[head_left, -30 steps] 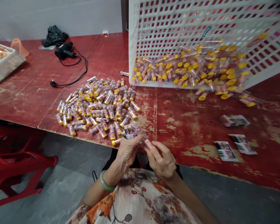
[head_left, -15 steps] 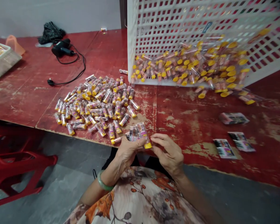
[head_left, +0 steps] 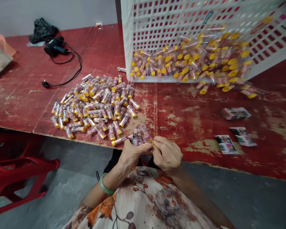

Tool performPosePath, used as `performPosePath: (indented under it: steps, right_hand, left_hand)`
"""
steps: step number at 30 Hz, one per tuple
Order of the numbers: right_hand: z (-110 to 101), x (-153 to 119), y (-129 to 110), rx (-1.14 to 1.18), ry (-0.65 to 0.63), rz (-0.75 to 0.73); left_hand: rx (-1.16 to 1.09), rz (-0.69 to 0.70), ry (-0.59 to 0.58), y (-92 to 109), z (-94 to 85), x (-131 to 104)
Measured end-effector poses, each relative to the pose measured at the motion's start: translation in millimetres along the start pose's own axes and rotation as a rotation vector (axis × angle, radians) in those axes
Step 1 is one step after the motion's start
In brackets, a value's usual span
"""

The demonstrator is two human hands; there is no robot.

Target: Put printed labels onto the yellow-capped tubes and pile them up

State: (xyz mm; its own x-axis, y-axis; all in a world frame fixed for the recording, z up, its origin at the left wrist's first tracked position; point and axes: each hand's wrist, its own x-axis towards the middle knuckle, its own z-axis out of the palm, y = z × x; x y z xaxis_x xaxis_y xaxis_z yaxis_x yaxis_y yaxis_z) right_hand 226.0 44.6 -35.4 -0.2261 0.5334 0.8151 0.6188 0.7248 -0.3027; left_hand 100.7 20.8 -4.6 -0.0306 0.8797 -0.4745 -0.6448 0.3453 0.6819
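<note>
Near the table's front edge, my left hand [head_left: 131, 156] is closed around several printed plastic sleeves [head_left: 137, 136] and a small clear tube with a yellow cap [head_left: 153, 143]. The tube looks wrapped in one of the printed sleeves. My right hand [head_left: 166, 154] is closed, its thumb and fingertips pinching the capped end and hiding most of it. Just beyond my left hand spreads a pile of short labelled tubes with yellow caps [head_left: 105, 108]. To the right lie two flat printed sleeves [head_left: 226, 144] and a thicker stack of sleeves [head_left: 235, 113].
A white plastic basket [head_left: 129, 41] lies on its side with many yellow-capped tubes spilling from it. A black heat-gun-like tool [head_left: 54, 46] with a cord and a black plastic bag [head_left: 43, 30] are at the back left. A red stool [head_left: 21, 178] stands lower left.
My right hand has moved in from beside the tube, and its fingers now close over the yellow cap. The left hand keeps its hold. The camera view has shifted slightly.
</note>
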Motion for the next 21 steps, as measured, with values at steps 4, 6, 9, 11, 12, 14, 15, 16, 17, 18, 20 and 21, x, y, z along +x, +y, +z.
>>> performPosePath:
  steps: [4, 6, 9, 11, 12, 14, 15, 16, 17, 18, 20, 21]
  right_hand:
    - [3.6, 2.5, 4.4, 0.018, -0.039, -0.014]
    - [3.8, 3.8, 5.6, 0.094, -0.088, 0.024]
    - [1.4, 4.9, 4.7, 0.204, -0.1, 0.145]
    - [-1.0, 4.2, 3.2, 0.215, -0.08, 0.174]
    - [-2.2, 3.4, 2.6, 0.214, -0.076, 0.175]
    - [-4.2, 1.6, 2.0, 0.228, -0.059, 0.193]
    - [-4.9, 0.8, 1.9, 0.241, -0.051, 0.215]
    - [-5.6, 0.2, 1.8, 0.256, -0.052, 0.235]
    - [-6.0, -0.1, 1.7, 0.265, -0.059, 0.243]
    - [-6.4, -0.2, 1.5, 0.266, -0.072, 0.233]
    - [-6.6, 0.0, 0.2, 0.241, -0.092, 0.178]
    - [-6.6, 0.1, -0.7, 0.222, -0.085, 0.146]
  left_hand:
    - [-0.008, -0.005, 0.031, -0.2, -1.4, 6.4]
    - [-0.013, -0.025, 0.052, 1.6, -2.9, 9.4]
    - [-0.009, -0.074, 0.039, 4.4, -5.3, 11.1]
    - [-0.006, -0.087, 0.011, 5.2, -6.5, 10.7]
    - [-0.009, -0.088, -0.005, 5.4, -6.8, 10.3]
    - [-0.011, -0.085, -0.031, 6.1, -7.1, 9.3]
    - [-0.007, -0.081, -0.036, 6.7, -7.0, 8.8]
    - [0.002, -0.076, -0.035, 7.6, -6.7, 8.5]
    - [0.015, -0.075, -0.027, 8.6, -6.3, 8.2]
    - [0.023, -0.071, -0.012, 9.5, -5.7, 8.0]
    - [0.018, -0.063, 0.018, 10.6, -4.5, 7.6]
    - [0.009, -0.061, 0.026, 10.4, -4.1, 7.4]
